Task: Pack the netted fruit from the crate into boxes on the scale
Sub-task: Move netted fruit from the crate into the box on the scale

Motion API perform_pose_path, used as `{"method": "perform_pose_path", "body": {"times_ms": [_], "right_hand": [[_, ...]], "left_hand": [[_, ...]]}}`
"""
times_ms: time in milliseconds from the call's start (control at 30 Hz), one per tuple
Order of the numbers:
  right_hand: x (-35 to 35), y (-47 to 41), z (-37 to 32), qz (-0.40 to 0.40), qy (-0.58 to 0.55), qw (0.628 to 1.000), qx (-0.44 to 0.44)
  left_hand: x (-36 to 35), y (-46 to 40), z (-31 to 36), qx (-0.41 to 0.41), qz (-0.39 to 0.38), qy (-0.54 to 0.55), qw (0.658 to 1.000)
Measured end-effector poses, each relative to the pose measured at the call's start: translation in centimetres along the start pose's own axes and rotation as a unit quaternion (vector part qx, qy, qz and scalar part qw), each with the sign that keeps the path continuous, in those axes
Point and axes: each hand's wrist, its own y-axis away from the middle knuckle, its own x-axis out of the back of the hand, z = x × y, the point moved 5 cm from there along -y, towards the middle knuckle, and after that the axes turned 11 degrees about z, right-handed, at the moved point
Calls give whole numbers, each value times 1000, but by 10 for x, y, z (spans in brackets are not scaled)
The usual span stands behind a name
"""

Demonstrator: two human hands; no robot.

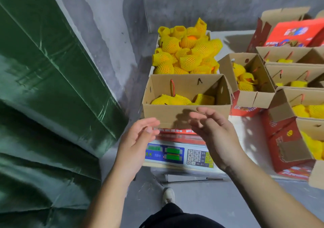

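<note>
1. Both hands are empty. The left hand [138,136] hangs with its fingers spread and relaxed, and the right hand [210,127] has loosely bent fingers around nothing. Both hover just in front of the near wall of the open cardboard box [185,112], above the keypad end of the electronic scale [180,155].

2. That box stands on the scale platform, long axis running left to right and opening facing up. Only a few netted fruit [171,100] lie low inside it, against the near wall, so I judge the filling to be at an early stage.

3. The supply is the crate [156,64] just behind the box's far wall, heaped well above its rim with oranges in yellow foam nets [189,52]. They lie in no common direction; several net tails stick upward at the far edge of the heap.

4. To do this step well, I would reach over the box with one hand per fruit and take from the top of the heap, so nothing rolls off the crate edge.

5. Grip the body of the fruit, not the loose net tail, which could slip off.

6. Set each piece down flat against its neighbours, working from one end wall, and keep hands off the box while reading the display.

7. Filled boxes [249,80] stand to the right.
</note>
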Motion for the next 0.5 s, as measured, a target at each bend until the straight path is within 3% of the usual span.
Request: {"method": "perform_pose_path", "body": {"times_ms": [167, 267, 400, 500], "right_hand": [[-26, -59, -54, 26, 9, 994, 102], [-35, -92, -73, 40, 39, 989, 136], [-53, -141, -91, 50, 139, 978, 149], [-65, -184, -106, 72, 264, 943, 191]], "left_hand": [[4, -67, 20, -64, -9, -46, 997], [-13, -115, 36, -79, -59, -66, 993], [-38, -180, 58, -73, -141, -100, 982], [-63, -231, 67, -64, -160, -127, 977]]}}
